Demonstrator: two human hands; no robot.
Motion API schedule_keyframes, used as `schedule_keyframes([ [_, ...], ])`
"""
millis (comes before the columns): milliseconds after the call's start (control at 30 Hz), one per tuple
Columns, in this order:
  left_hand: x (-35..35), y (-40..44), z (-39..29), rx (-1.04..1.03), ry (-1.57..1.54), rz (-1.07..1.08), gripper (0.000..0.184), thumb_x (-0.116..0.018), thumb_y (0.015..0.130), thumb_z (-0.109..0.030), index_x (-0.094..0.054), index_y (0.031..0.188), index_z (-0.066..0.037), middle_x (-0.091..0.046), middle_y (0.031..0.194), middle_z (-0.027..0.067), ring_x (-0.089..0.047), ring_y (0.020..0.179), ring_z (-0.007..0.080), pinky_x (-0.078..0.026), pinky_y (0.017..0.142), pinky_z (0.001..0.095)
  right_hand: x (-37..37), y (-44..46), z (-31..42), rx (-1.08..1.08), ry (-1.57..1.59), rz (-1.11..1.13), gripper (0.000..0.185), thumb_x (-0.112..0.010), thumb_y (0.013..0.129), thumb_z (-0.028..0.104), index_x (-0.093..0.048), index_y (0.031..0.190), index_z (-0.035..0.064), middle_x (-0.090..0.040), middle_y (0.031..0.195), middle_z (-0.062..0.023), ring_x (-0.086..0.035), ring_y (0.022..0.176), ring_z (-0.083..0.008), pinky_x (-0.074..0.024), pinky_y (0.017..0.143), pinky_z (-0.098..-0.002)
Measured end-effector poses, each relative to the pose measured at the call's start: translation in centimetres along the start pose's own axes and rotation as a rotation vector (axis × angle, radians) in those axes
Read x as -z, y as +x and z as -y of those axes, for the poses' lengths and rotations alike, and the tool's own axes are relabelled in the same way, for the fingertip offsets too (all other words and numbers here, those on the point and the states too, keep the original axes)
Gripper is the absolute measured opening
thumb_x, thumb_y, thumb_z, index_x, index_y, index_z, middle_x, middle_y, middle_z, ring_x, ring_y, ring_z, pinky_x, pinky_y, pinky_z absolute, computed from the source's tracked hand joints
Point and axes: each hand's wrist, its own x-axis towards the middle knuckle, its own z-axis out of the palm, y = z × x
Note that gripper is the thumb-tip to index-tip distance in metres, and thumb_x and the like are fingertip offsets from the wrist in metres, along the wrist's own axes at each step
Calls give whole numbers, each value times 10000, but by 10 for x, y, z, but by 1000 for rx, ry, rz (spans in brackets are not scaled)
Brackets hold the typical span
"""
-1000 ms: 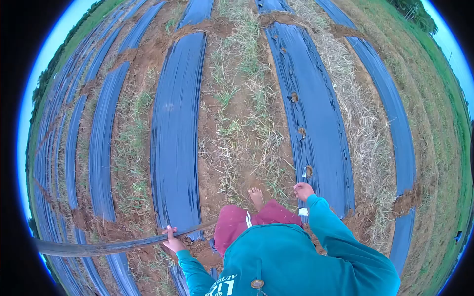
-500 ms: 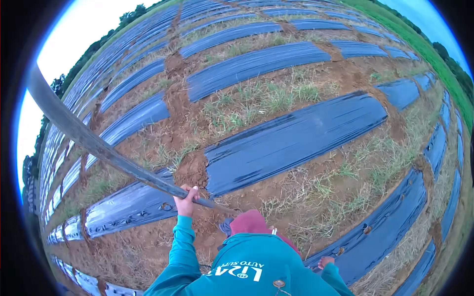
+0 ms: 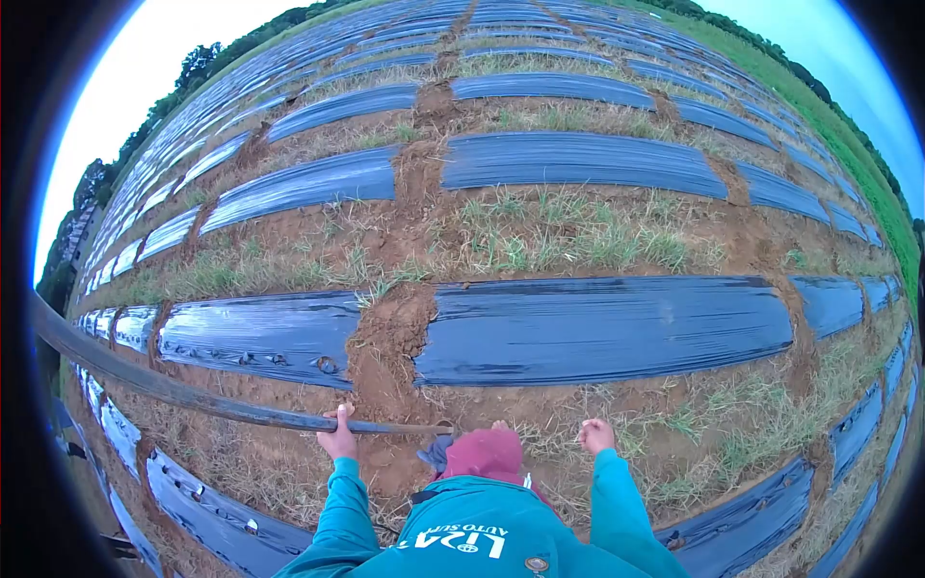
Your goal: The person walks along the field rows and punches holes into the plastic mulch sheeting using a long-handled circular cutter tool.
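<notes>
Left hand (image 3: 337,437) closed round a long pole (image 3: 193,392).
Pole runs leftward from beside the knees (image 3: 485,453); right hand (image 3: 596,436) partly curled, cannot tell how tightly or on what; beyond, plastic-covered beds (image 3: 607,328), then trees (image 3: 198,65).

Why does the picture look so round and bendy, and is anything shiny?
Head view: the lens seems to curve the pole; head view: pale glare streaks the plastic strip beyond it; head view: the left sky is washed-out white.

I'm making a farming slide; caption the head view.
Left hand gripping a long pole, right hand apart from it, among sheet-covered beds.
</notes>
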Motion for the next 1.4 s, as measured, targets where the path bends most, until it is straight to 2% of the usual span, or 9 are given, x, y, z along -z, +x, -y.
schedule_keyframes([
  [133, 20, 37, 14, 0, 140, -120, 171, -663, 730, -125, -585, 689, 21, -592, 630, 77, -536, 581, 145, -442, 580, 302, 14, 17, -37, -143, 59, -18, 60, -513, 823, 92, -546, 843, 47, -556, 655, -54, -558, 522, -164, -456, 426, -291],
  [300, 12, 89, 32, 279, -325, -534, 129, -645, 686, -81, -565, 662, 17, -592, 591, 87, -548, 538, 162, -432, 530, 293, 124, -12, -106, -529, 291, -178, 103, -455, 793, 75, -556, 777, 83, -515, 617, -72, -521, 512, -197, -443, 417, -350],
  [400, -4, 110, 37, 353, -263, -700, 153, -656, 688, -112, -569, 663, 11, -577, 563, 85, -523, 492, 160, -395, 470, 303, 195, -17, -144, -580, -113, -251, 86, -464, 785, 72, -546, 813, 79, -516, 623, -77, -507, 478, -189, -422, 392, -332],
  [667, -43, 78, -6, 256, -337, -501, 165, -730, 659, -74, -577, 686, -18, -577, 627, 68, -538, 562, 152, -407, 522, 279, 237, 30, -46, -402, -286, -418, 93, -448, 792, 57, -517, 849, 81, -509, 630, -63, -493, 457, -176, -390, 358, -300],
  [767, -41, 42, -40, 62, -105, -444, 171, -729, 665, -64, -573, 700, -4, -579, 641, 68, -543, 567, 151, -414, 529, 272, 256, 76, -21, -230, -323, -366, 99, -442, 794, 51, -506, 863, 81, -506, 633, -58, -488, 449, -171, -378, 345, -288],
  [933, 2, -27, -195, -137, -181, -629, 186, -717, 724, -148, -568, 713, -36, -555, 675, 30, -497, 644, 111, -361, 609, 257, 266, 172, 80, 31, -160, 142, 71, -494, 846, 111, -528, 893, 69, -523, 676, -22, -498, 514, -100, -394, 396, -237],
  [1067, 55, -91, -299, -370, -276, -819, 248, -701, 759, -232, -546, 766, -38, -537, 665, 19, -485, 582, 102, -396, 546, 257, 226, 158, 190, 371, -236, 246, 80, -505, 872, 105, -540, 915, 47, -539, 702, -8, -507, 559, -75, -407, 480, -194],
  [1267, 107, -192, -283, -296, -489, -934, 235, -664, 781, -192, -491, 666, -82, -389, 537, -25, -407, 484, 94, -380, 479, 255, 157, 54, 313, 527, -53, 637, 97, -498, 867, 76, -528, 932, 10, -532, 766, -24, -503, 664, -77, -430, 607, -216],
  [1400, 91, -250, -281, -296, -500, -1039, 289, -633, 791, -146, -413, 606, -115, -367, 521, -30, -387, 482, 91, -360, 491, 255, 148, -26, 378, 497, 190, 1193, 134, -486, 853, 68, -502, 964, -6, -526, 827, -90, -520, 723, -154, -445, 664, -281],
])
